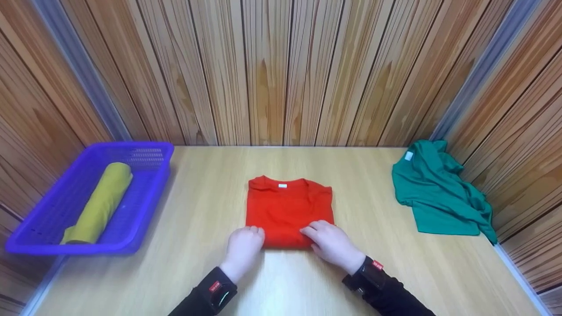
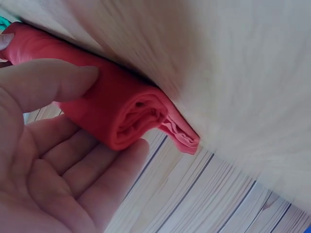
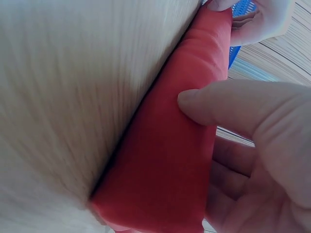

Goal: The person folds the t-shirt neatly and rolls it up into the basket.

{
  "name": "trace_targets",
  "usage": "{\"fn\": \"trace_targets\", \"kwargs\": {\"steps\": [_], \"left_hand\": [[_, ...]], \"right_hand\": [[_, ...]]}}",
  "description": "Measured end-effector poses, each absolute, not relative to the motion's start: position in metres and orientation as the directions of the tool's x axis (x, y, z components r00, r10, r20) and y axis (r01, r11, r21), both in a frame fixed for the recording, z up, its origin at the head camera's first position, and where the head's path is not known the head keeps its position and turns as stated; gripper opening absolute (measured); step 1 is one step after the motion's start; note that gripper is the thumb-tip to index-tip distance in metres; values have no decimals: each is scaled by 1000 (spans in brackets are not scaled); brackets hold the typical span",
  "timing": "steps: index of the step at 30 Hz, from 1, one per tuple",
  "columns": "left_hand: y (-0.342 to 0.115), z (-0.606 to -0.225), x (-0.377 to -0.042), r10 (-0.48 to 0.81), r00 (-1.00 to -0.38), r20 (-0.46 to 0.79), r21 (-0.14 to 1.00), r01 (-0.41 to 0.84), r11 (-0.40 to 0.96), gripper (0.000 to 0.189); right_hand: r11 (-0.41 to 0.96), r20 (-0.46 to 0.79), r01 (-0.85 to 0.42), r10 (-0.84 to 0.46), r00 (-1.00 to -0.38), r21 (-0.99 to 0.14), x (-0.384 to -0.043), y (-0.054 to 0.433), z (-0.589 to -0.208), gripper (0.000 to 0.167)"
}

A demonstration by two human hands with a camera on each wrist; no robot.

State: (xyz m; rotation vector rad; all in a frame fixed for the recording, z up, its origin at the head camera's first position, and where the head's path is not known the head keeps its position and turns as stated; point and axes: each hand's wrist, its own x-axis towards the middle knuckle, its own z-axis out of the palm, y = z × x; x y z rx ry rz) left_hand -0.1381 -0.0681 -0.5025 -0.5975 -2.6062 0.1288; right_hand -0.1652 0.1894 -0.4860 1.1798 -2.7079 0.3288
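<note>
A folded red shirt (image 1: 287, 206) lies mid-table, its collar with a small white label at the far side and its near edge rolled up. At the roll's left end my left hand (image 1: 244, 249) grips it; the left wrist view shows the thumb on one side of the roll (image 2: 109, 104) and the fingers on the other, with the spiral layers visible. My right hand (image 1: 332, 243) holds the same roll nearer its right end. In the right wrist view its thumb presses the red cloth (image 3: 160, 160), while the fingers are partly hidden behind it.
On the left stands a purple basket (image 1: 151, 210) holding a rolled yellow cloth (image 1: 103, 202). A crumpled green garment (image 1: 439, 193) with a white label lies at the right, against the wood-patterned side wall (image 1: 527, 131). Another such wall (image 1: 268, 79) closes off the table's back.
</note>
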Motion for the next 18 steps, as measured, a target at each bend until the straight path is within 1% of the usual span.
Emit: {"fn": "trace_targets", "kwargs": {"steps": [3,10,13,18], "left_hand": [[-73,-501,-139,444,-801,402,-113,438,892,14],[-87,-494,-142,471,-804,361,129,544,829,16],[-91,-493,-143,483,-807,338,194,563,804,16],[-95,-492,-147,481,-831,279,309,552,774,11]], "right_hand": [[653,233,-742,-706,-669,-152,-165,191,-485,37],[617,190,-755,-732,-654,-222,-168,198,-480,31],[605,170,-752,-738,-653,-263,-170,200,-478,29],[624,114,-706,-717,-688,-336,-174,203,-479,25]]}}
